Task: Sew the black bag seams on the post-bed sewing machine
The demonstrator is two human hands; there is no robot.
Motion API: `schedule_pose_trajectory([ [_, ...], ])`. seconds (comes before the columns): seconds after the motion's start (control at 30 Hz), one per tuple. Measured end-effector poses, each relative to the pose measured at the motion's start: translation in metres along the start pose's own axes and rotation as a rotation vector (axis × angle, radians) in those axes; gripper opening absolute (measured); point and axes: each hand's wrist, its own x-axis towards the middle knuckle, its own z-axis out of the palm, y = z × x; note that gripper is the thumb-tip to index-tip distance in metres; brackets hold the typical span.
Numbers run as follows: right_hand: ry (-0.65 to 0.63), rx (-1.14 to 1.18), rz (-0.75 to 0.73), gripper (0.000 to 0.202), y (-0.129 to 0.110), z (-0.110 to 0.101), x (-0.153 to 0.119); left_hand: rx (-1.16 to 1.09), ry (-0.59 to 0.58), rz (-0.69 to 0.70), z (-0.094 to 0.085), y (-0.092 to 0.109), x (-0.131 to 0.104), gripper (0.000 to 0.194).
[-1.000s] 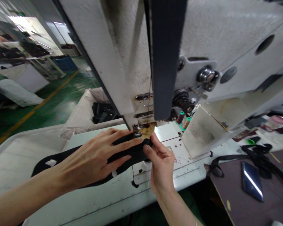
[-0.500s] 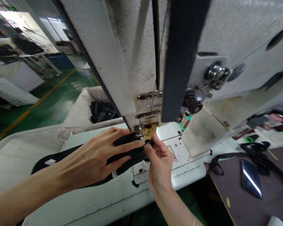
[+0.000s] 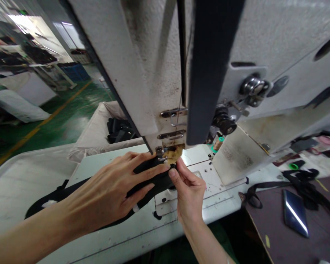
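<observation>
While the sewing machine towers over the middle of the view, both hands are right down at its foot, working close together on the black cloth! The left hand comes in flat from the side, fingers spread across the top of the cloth, its fingertips reaching right up beneath the machine head. And look at the right hand: thumb and forefinger pinch the edge of the cloth, just beside a tan, crumpled-looking piece at the needle area. Whether the cloth runs under that piece, we cannot tell; fingers and machine parts crowd the spot

The cloth itself stretches across the pale green bench, passing under the left hand and out to a rounded end, with white patches showing along it. Over behind the machine's dark bar, a thread spool with a green top stands on the bench. Past the bench's far edge, a pale cloth bin holds dark pieces. Across on the right, a purplish side table carries a shiny dark flat object, with tangled black straps lying near it
</observation>
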Motion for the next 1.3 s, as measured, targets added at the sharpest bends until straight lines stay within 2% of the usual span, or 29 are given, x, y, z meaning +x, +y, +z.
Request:
schedule_pose_trajectory([
  [0.17,-0.075,0.011,0.016,0.034,-0.005,-0.004,0.002,0.017,0.026,-0.043,0.003,0.012,-0.002,0.053],
  [0.33,-0.128,0.028,0.011,0.034,-0.007,-0.007,0.004,0.031,0.071,-0.084,0.002,0.025,-0.003,0.059],
  [0.47,-0.16,0.037,0.023,0.035,-0.008,-0.008,0.003,0.013,0.045,-0.161,0.003,0.034,-0.005,0.066],
  [0.73,-0.179,0.047,0.033,0.033,-0.009,-0.01,0.002,0.044,0.03,-0.279,0.002,0.056,-0.003,0.065],
  [1.03,-0.236,-0.01,0.023,0.029,-0.009,-0.018,0.008,0.032,0.164,-0.379,0.007,0.088,-0.001,0.07],
  [1.3,-0.286,-0.087,0.032,0.023,-0.007,-0.039,0.013,0.14,0.237,-0.616,0.017,0.123,0.013,0.061],
])
